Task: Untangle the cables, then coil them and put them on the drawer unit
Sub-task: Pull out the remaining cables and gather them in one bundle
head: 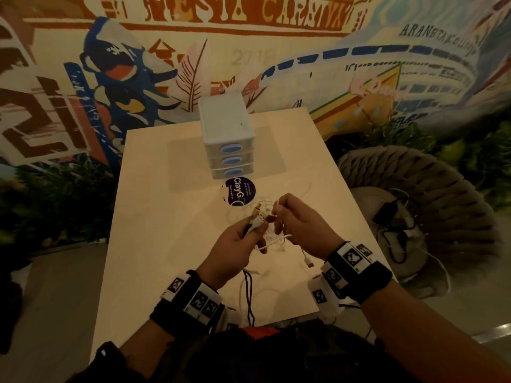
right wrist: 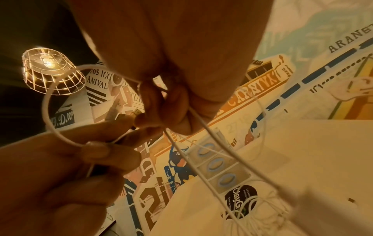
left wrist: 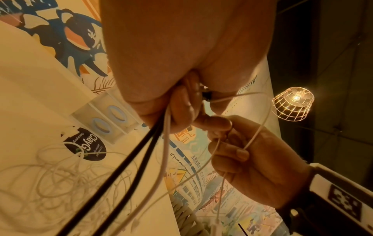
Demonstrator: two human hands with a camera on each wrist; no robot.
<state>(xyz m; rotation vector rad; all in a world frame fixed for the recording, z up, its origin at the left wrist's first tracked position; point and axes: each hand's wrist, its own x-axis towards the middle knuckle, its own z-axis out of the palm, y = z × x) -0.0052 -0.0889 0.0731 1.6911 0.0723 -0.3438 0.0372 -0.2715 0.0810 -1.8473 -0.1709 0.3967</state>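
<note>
Both hands are raised just above the pale wooden worktop (head: 154, 244), close together over its middle. The left hand (head: 235, 241) has its fingers (left wrist: 181, 108) curled round a bundle of cable ends: two black cables (left wrist: 125, 166) and a thin white cable (left wrist: 166, 127) run down out of the fist, and several plug ends (head: 256, 214) stick up above the thumb. The right hand (head: 301, 225) pinches another thin white cable strand (right wrist: 203, 126) between thumb and curled fingers (right wrist: 177, 105); from there the strand bends in a loop (right wrist: 50, 102) across to the left hand.

Under and beyond the hands, a loose tangle of thin white cables (left wrist: 60, 180) lies on the worktop, partly over a round dark sticker with white lettering (head: 240, 191). A white connector (head: 309, 261) rests on the surface just below the right wrist, and the black cables trail toward the near edge.

The small white plastic drawer unit with three drawers and blue oval handles (head: 225, 125) stands upright at the far middle of the worktop, just behind the sticker, with nothing on its top. A lit wire-cage lamp (left wrist: 292, 103) hangs overhead, and a woven chair (head: 420, 189) stands to the right of the worktop.
</note>
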